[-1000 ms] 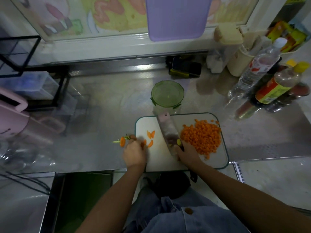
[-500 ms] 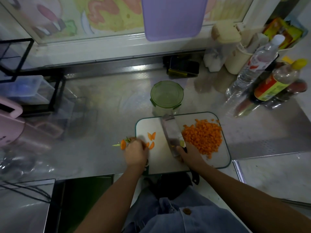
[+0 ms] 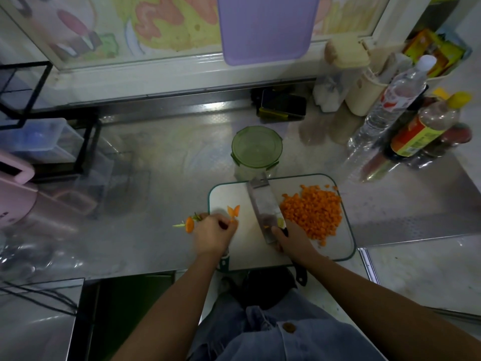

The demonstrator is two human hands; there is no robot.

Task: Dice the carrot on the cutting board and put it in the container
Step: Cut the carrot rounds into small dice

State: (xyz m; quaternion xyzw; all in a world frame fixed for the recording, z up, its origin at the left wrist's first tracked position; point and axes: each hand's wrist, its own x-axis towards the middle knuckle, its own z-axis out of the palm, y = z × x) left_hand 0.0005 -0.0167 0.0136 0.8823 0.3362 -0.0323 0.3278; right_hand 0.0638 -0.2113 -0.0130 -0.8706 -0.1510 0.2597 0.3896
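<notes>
A white cutting board [image 3: 244, 246] with a green rim lies at the counter's front edge. A heap of diced carrot [image 3: 313, 213] covers its right part. My right hand [image 3: 292, 238] grips the handle of a cleaver [image 3: 264, 207], whose blade lies across the board's middle. My left hand [image 3: 213, 234] sits at the board's left edge with curled fingers over small carrot pieces [image 3: 233, 212]; what it pinches is hidden. The carrot top [image 3: 189, 224] with green stalks lies on the counter just left of that hand. A clear container with a green lid [image 3: 256, 151] stands closed behind the board.
Bottles [image 3: 421, 126] and a cream jar [image 3: 364, 92] crowd the back right. A phone [image 3: 282, 105] leans at the back wall. A black wire rack [image 3: 46, 118] and a pink appliance [image 3: 13, 194] stand on the left. The counter drops off right in front of the board.
The cleaver blade has shifted slightly and lies flatter across the board. My left hand stays at the board's left edge by the small carrot pieces.
</notes>
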